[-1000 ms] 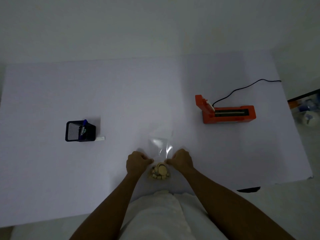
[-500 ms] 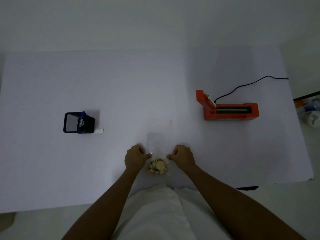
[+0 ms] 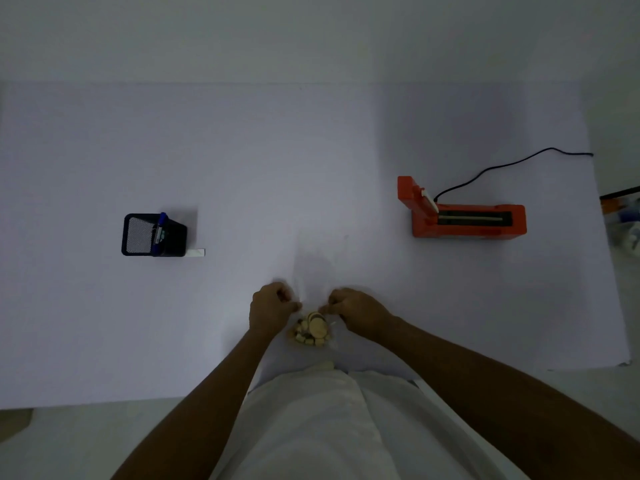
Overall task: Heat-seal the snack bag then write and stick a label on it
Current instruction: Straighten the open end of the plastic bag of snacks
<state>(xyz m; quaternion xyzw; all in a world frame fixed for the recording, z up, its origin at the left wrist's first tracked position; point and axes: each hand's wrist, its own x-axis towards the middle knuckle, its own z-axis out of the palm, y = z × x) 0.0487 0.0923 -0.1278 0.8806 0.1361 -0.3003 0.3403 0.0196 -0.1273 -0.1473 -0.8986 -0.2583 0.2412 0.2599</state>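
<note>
Both grips, left hand [image 3: 269, 311] and right hand [image 3: 356, 310], stay pinched on the snack bag [image 3: 311, 329], its clear top now flatter.

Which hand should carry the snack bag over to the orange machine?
Probably the right hand. The sealer sits on its side of the table, with nothing between. The left hand would have to cross over. Both hands pinch the bag now.
</note>
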